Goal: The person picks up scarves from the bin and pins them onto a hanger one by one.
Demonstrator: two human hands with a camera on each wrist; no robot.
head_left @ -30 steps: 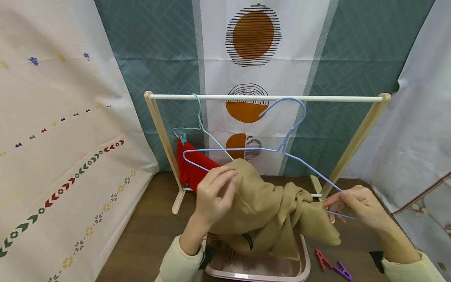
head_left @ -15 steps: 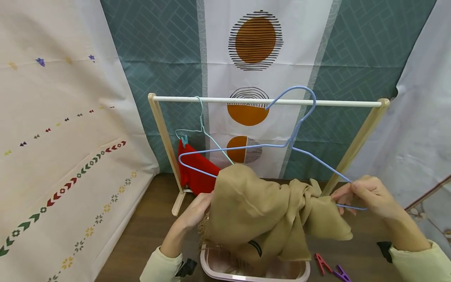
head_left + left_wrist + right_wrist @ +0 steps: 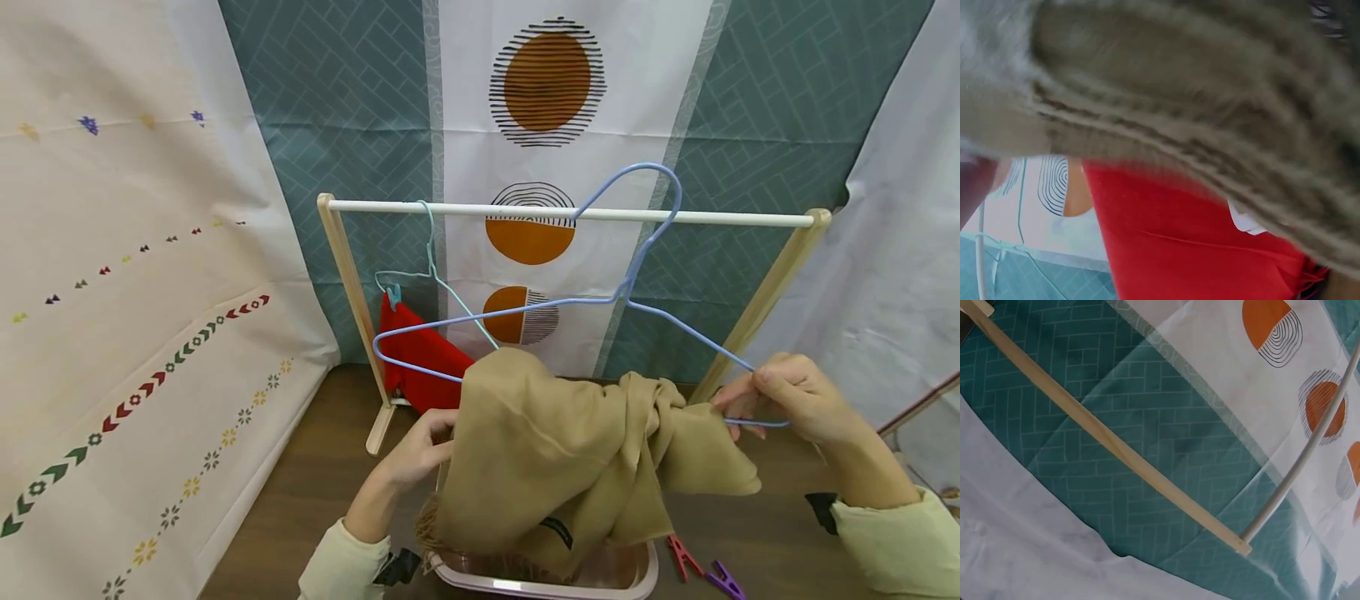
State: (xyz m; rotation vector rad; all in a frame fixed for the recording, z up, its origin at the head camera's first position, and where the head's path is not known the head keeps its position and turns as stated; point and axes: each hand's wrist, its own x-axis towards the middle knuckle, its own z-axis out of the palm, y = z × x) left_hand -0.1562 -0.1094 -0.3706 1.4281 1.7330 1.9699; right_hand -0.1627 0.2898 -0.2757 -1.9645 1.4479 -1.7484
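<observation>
A tan fringed scarf (image 3: pixel 547 442) with a small dark label hangs bunched over the lower bar of a blue clothes hanger (image 3: pixel 570 302). My right hand (image 3: pixel 798 400) grips the hanger's right end, fingers beside the scarf's edge. At the scarf's left side is my left hand (image 3: pixel 416 450); its fingertips go behind the cloth, and I cannot tell whether they hold it. In the left wrist view the scarf (image 3: pixel 1166 94) fills the upper part, close to the camera. The hanger's hook overlaps the white rail (image 3: pixel 495 210) in the head view.
A red cloth (image 3: pixel 420 358) hangs from a mint hanger (image 3: pixel 431 250) by a teal clip (image 3: pixel 393 297) at the rack's left. Below the scarf stands a pink basin (image 3: pixel 540 587). A red clothespin (image 3: pixel 684 557) and a purple clothespin (image 3: pixel 725 581) lie right of it.
My left hand has dropped from in front of the scarf to its left side, fingers now behind it. My right hand has moved right and up with the hanger and scarf.
</observation>
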